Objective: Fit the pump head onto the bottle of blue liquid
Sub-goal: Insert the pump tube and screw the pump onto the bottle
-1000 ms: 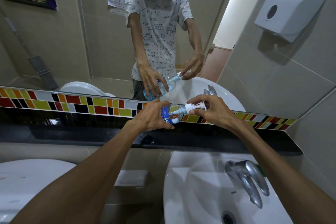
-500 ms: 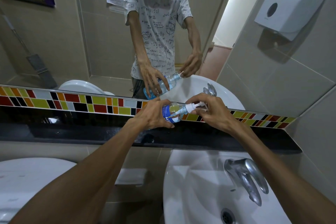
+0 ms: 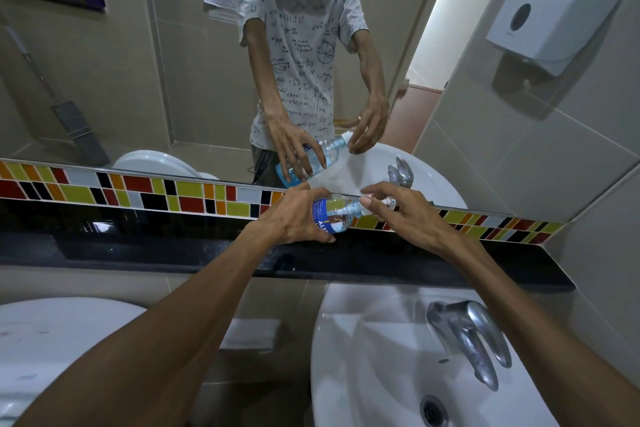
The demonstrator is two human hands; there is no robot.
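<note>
Bottle (image 3: 334,215) gripped sideways by left hand (image 3: 294,217), right hand (image 3: 401,215) half-open at its neck

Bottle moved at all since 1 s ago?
No. The bottle sits at the same spot against the tile strip, gripped by the left hand; the right hand has spread its fingers.

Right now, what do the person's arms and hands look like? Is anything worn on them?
Both forearms are bare, and the left hand and right hand wear no gloves, rings or watch. The mirror shows short sleeves of a white T-shirt printed with black maths formulas.
</note>
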